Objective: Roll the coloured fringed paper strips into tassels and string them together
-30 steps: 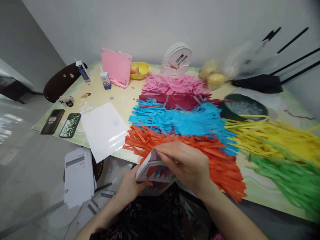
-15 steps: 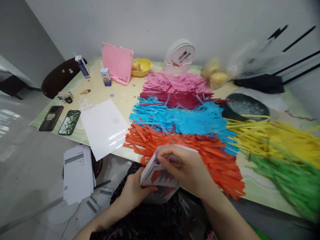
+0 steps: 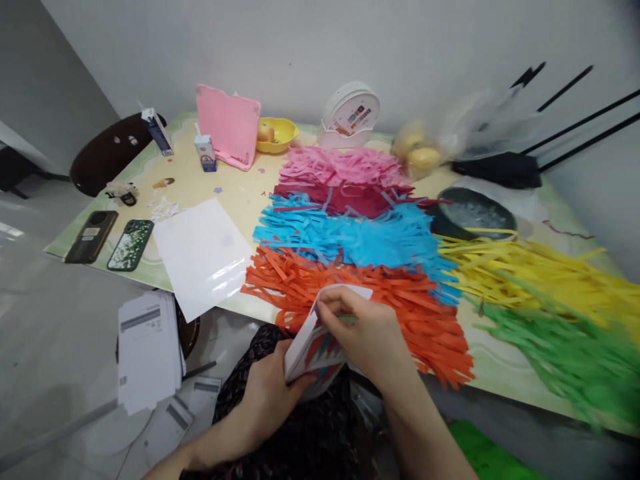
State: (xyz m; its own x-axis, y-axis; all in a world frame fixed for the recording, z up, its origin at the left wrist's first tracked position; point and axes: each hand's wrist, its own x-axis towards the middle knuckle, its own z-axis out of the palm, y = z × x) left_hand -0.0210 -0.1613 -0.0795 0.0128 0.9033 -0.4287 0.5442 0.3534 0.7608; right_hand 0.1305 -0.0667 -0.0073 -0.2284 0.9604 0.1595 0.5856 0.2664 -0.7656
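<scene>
My left hand grips the lower edge of a white card with coloured paper strips stuck on its face, held tilted over my lap at the table's front edge. My right hand rests on the card's upper part, fingers pinched at its top edge; what they pinch is too small to tell. Just behind the card lies a pile of orange paper strips.
Piles of blue, dark red, pink, yellow and green strips cover the table. A white sheet and two phones lie left. A dark bowl stands right. Papers lie on the floor.
The card has tipped more upright and shifted slightly right. My right hand's fingers have moved up to its top edge. The view has shifted a little.
</scene>
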